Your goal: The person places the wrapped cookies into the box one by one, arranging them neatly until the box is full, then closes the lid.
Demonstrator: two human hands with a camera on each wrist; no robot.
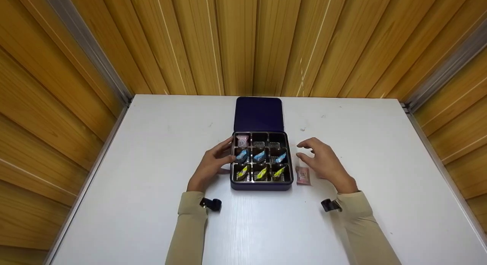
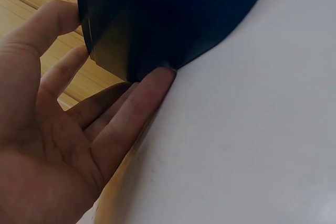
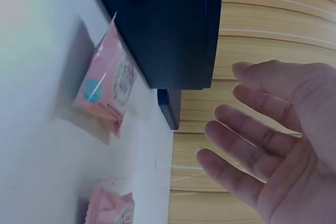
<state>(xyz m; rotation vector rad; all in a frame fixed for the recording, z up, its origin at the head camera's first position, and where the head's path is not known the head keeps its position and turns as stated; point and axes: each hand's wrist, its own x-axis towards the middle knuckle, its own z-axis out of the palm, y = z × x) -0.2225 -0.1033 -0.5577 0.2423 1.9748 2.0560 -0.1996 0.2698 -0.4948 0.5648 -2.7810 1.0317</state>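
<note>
A dark blue tin box (image 1: 261,187) with a divided insert stands open. A pink wrapped candy (image 1: 242,141) lies in its back-left compartment; the other two back compartments look bare. Blue wrapped candies (image 1: 259,156) fill the middle row, yellow ones (image 1: 261,173) the front row. My left hand (image 1: 209,164) rests against the tin's left side, thumb at the rim, fingers (image 2: 136,111) extended along the wall. Right of the tin, my right hand (image 1: 323,162) hovers with spread, slightly bent fingers and holds nothing. Below it lies a pink wrapped candy (image 3: 110,82); another pink candy (image 3: 110,208) shows partly.
The tin's hinged lid (image 1: 258,115) lies back towards the far edge of the white table (image 1: 171,143). Wood-look panel walls (image 1: 251,40) enclose the table at the back and both sides.
</note>
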